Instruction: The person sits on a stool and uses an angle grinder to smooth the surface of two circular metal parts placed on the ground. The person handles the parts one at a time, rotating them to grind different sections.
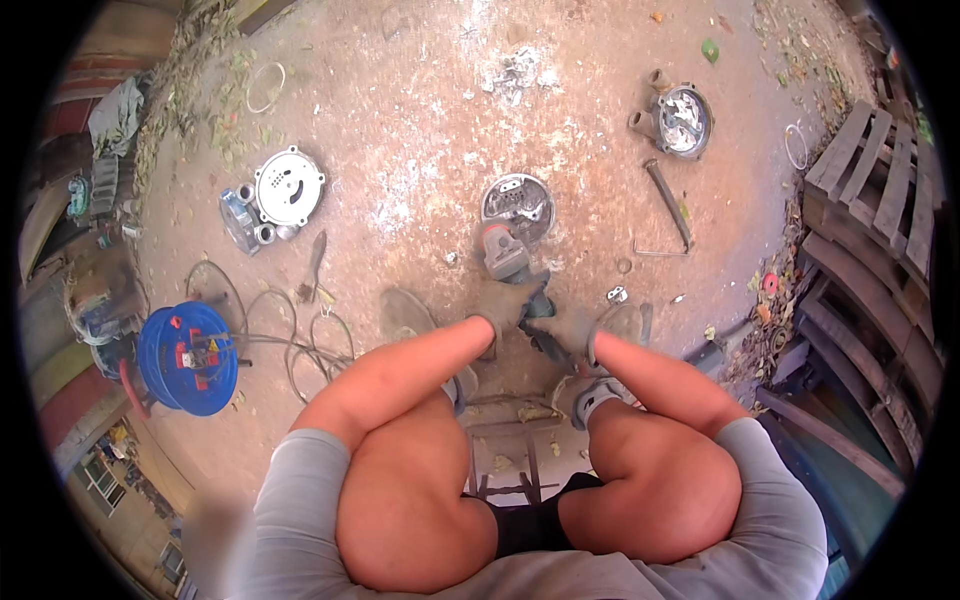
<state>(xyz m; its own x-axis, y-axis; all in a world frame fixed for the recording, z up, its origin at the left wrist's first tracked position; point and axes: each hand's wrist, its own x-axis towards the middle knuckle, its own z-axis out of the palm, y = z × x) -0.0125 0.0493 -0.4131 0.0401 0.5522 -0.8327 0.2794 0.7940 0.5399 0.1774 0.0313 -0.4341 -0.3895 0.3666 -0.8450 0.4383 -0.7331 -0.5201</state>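
Note:
Both of my hands wear greyish work gloves and grip an angle grinder (pixel 505 257). My left hand (pixel 508 300) is wrapped round its body close behind the grey head. Behind it, my right hand (pixel 567 328) closes round the dark rear part. The grinder's head overlaps the near edge of a round metal housing (pixel 535 205) lying on the ground. Whether the disc touches the metal I cannot tell, as the head hides it.
A pale round metal cover (pixel 290 187) lies at left, a second housing (pixel 685 120) at far right. Near that lies a hammer (pixel 668 203). A blue cable reel (pixel 190 358) stands at left, its cable (pixel 290 335) looped across the ground. Wooden pallets (pixel 865 190) are stacked along the right.

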